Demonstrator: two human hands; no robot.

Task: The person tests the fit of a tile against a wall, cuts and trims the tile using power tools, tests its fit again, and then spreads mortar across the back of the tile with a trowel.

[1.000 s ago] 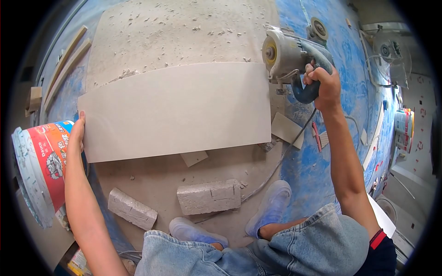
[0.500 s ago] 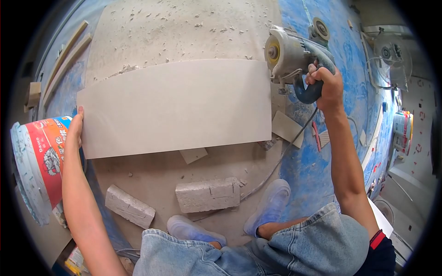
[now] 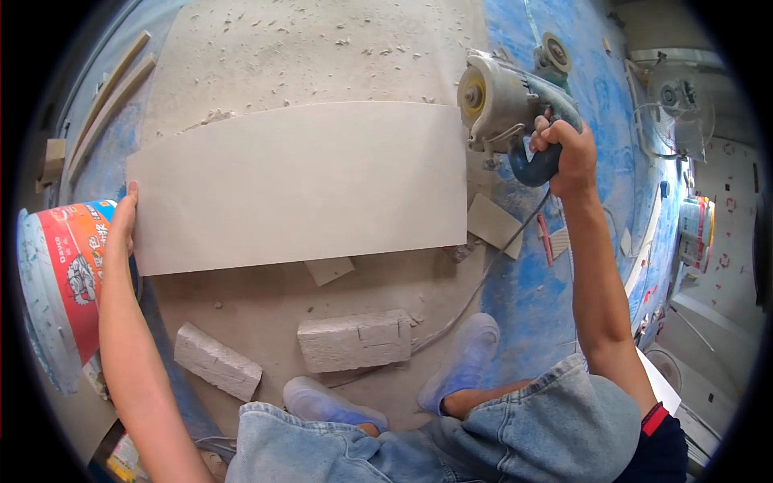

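Observation:
A large pale tile [image 3: 302, 189] lies across the middle of the view, raised above the dusty floor. My left hand [image 3: 124, 219] grips its left edge, thumb on top and the other fingers mostly hidden. At the tile's right end, my right hand [image 3: 570, 153] is wrapped round the dark handle of a power cutter [image 3: 493, 97] with a round yellowish disc on its left side. The cutter is held beside the tile's upper right corner, and whether they touch I cannot tell. A cable runs from it down to the floor.
Two rough blocks [image 3: 354, 340] [image 3: 217, 361] lie near my feet. A labelled bucket [image 3: 68, 278] stands at the left, below wooden strips [image 3: 109, 113]. Tile offcuts [image 3: 493, 224] and a red tool [image 3: 545, 238] lie at the right. Further right are a fan [image 3: 672, 97] and another bucket [image 3: 696, 232].
The whole view has shifted slightly, so most things appear a little further left. Both hands keep their holds, and the cutter stays at the tile's right end.

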